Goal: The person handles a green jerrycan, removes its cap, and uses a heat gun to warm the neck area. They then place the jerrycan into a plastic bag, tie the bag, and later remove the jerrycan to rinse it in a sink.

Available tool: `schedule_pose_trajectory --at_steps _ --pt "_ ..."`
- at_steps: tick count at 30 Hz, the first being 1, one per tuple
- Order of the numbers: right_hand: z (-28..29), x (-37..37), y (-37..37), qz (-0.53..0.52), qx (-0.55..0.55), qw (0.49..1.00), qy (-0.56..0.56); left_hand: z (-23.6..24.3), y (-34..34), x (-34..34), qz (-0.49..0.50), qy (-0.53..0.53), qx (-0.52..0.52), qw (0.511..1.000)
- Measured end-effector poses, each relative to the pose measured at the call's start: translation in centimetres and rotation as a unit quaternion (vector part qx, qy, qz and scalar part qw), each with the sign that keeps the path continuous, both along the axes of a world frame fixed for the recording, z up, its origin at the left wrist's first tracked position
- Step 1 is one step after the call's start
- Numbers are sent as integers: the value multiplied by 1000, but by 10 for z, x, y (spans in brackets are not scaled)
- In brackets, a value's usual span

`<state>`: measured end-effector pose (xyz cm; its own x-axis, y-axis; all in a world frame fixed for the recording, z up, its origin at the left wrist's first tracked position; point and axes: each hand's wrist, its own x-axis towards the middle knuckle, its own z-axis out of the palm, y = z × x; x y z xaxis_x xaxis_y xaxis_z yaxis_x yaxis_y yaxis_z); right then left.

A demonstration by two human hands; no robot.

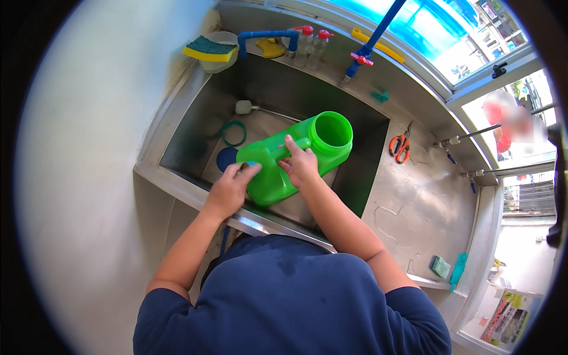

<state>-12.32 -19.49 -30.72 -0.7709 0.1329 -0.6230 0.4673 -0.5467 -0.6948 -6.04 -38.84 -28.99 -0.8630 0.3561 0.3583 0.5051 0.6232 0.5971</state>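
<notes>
A bright green plastic jug [272, 186] with a wide round open mouth is tilted over the steel sink [171, 157], its mouth toward the far right. My right hand [302, 165] is closed around the jug's handle, thumb on top. Close against the jug's base end is my left hand [228, 192], its fingers curled and a little blurred. A small teal piece [251, 164] shows at those fingertips; its kind is hard to make out. On the sink floor beside the jug lie a blue round lid [226, 159] and a teal ring [234, 134].
A brush with a whitish head [243, 107] lies in the sink. Along the back ledge are a yellow-green sponge [210, 49] on a white tub, clear bottles [319, 50] with red tops and a blue pipe [376, 35]. Orange-handled scissors [400, 148] and another sponge [439, 267] rest on the right counter.
</notes>
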Motion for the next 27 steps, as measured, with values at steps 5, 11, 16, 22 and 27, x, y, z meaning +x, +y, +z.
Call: schedule_pose_trajectory --at_steps 5,11,16,22,27 --pt "-5 12 -2 33 -25 999 5 5 -6 9 117 -161 -81 977" --pt "-12 15 -1 48 -14 998 37 -13 0 24 146 -136 57 978" --pt "-16 12 5 56 6 997 50 -24 -41 23 344 -278 282 851" --pt "-13 -2 6 96 63 993 33 -10 -41 -28 191 -167 -105 962" --pt "9 -24 13 233 207 945 99 -11 31 -74 -57 -121 -4 991"
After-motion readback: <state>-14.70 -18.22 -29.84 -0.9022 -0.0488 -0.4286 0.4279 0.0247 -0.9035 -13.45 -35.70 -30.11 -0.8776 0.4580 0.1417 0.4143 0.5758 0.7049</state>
